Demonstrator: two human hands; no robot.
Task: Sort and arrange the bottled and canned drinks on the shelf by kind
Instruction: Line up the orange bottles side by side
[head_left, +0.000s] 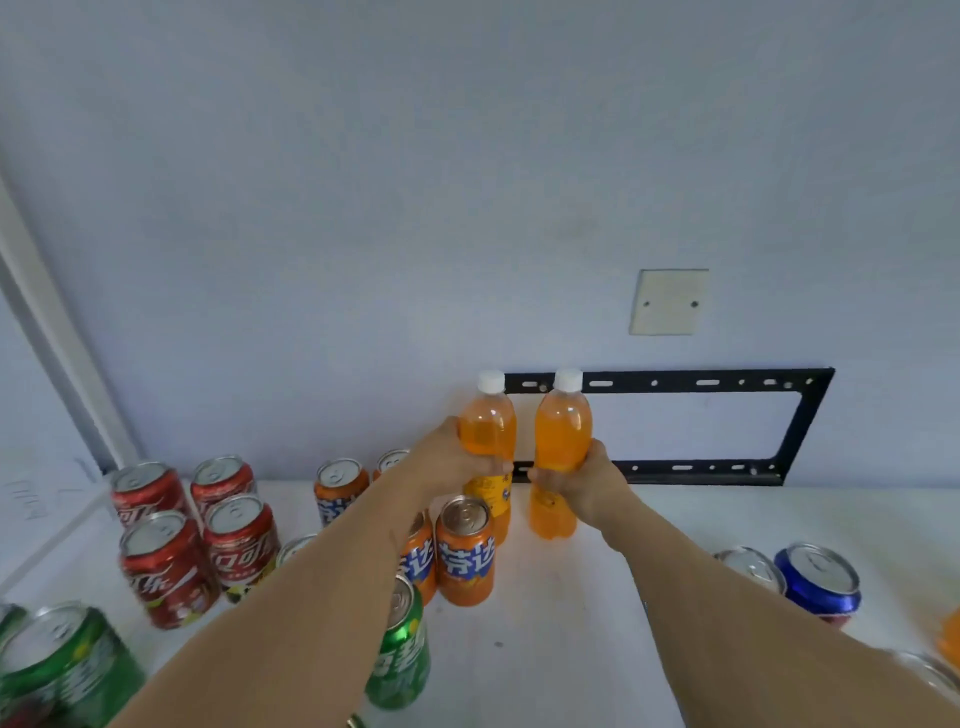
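Orange fills both of your grips: your left hand (451, 457) wraps around one orange soda bottle (488, 441), and your right hand (582, 480) wraps around a second orange soda bottle (562, 441). Both bottles stand upright, side by side and just apart, white caps up, near the back of the white shelf (571, 623) against the pale wall (415, 182). Whether their bases touch the shelf you cannot tell from here.

Just in front of the left bottle stands an orange Fanta can (465, 551), with more orange cans (340, 491) behind your left forearm. Four red Coca-Cola cans (171, 566) cluster at the left, and green Sprite cans (65, 670) sit nearest you (one partly hidden by your arm). A blue Pepsi can (818, 582) stands well to the right. On the wall behind the bottles you see a black metal bracket (800, 421) and a blank cover plate (669, 301).
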